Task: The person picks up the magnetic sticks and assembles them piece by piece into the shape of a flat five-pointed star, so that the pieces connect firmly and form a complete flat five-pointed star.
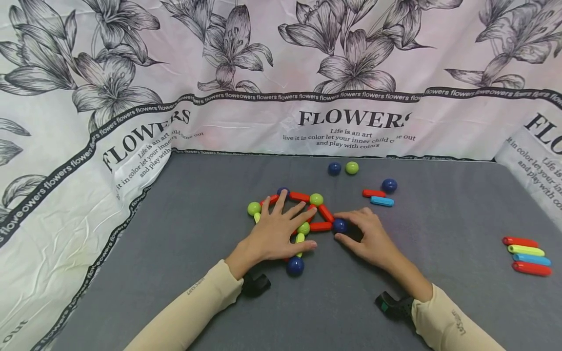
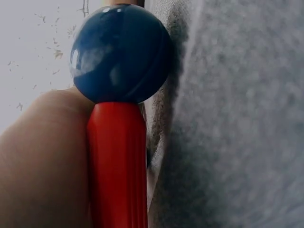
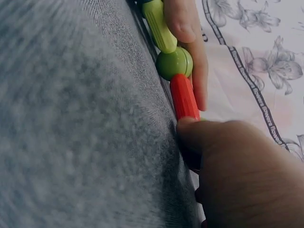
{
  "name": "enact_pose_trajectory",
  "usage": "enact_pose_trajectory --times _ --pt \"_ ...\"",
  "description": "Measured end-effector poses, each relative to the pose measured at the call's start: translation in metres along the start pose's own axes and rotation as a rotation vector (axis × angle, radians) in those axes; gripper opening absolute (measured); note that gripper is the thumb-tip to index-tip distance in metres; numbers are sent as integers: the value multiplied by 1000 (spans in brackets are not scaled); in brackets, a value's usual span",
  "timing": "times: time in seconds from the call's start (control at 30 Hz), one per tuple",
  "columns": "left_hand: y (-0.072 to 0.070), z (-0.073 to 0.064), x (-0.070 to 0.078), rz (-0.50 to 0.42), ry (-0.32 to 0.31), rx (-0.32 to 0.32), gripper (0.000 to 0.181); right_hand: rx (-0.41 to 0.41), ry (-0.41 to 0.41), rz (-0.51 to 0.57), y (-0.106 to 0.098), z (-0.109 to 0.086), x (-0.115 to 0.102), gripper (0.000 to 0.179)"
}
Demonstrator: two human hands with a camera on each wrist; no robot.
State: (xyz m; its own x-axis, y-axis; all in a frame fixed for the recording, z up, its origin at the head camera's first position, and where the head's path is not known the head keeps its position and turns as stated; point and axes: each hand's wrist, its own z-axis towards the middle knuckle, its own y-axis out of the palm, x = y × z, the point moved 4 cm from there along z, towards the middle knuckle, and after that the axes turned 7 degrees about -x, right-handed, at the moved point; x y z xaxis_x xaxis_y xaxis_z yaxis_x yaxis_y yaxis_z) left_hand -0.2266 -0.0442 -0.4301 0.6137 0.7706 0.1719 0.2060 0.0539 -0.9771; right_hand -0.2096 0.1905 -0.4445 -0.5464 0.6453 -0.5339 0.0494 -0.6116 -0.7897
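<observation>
A flat frame of plastic rods and balls lies on the grey table, its red rods (image 1: 320,226), yellow-green rods (image 1: 300,243), green balls (image 1: 316,199) and blue balls (image 1: 295,266) joined end to end. My left hand (image 1: 276,234) rests over its left part with fingers spread, hiding some joints. The left wrist view has a blue ball (image 2: 121,54) on the end of a red rod (image 2: 118,166), beside that hand. At the frame's right corner, my right hand (image 1: 371,239) pinches a blue ball (image 1: 339,225) between thumb and index finger. A red rod (image 3: 184,97) meets a green ball (image 3: 174,63) there.
Behind the frame sit a loose blue ball (image 1: 334,168) and a green ball (image 1: 352,167). Another blue ball (image 1: 389,185) lies near a red rod (image 1: 374,193) and a light-blue rod (image 1: 382,201). Several rods (image 1: 529,251) line up at far right. A flower-print cloth (image 1: 246,122) borders the table.
</observation>
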Motion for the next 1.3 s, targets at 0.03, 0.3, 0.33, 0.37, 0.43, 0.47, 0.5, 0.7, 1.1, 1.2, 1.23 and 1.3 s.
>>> enact_pose_trajectory --times 0.03,0.3,0.33,0.37,0.43,0.47,0.5,0.7,1.1,1.2,1.23,1.3 --pt "0 0 1 3 5 0 81 -17 -9 7 1 0 0 48" --pt "1 1 5 -22 77 -2 76 -115 -67 -15 5 0 -4 50" --pt "1 1 6 -27 84 -1 76 -115 -66 -6 5 0 -3 49" --pt "1 1 6 -29 87 0 76 -113 -66 3 5 0 -3 49" --pt "1 1 6 -32 90 4 75 -107 -61 29 4 0 -3 49" --pt "2 1 6 -30 89 6 74 -104 -58 43 4 0 -3 49" --pt "2 1 6 -30 89 8 74 -101 -58 55 4 0 -3 50" --pt "1 1 8 -22 103 17 68 -94 -49 111 3 0 -3 52" --pt "-3 2 15 -25 142 66 45 -74 -32 216 -1 -1 -1 47" --pt "-4 1 15 -56 107 83 36 -80 -42 236 -2 -2 -2 48" --pt "-4 1 15 -70 91 92 32 -86 -48 238 -2 -2 -2 49" --pt "-4 2 16 -103 55 108 28 -97 -73 233 -2 -2 -2 51"
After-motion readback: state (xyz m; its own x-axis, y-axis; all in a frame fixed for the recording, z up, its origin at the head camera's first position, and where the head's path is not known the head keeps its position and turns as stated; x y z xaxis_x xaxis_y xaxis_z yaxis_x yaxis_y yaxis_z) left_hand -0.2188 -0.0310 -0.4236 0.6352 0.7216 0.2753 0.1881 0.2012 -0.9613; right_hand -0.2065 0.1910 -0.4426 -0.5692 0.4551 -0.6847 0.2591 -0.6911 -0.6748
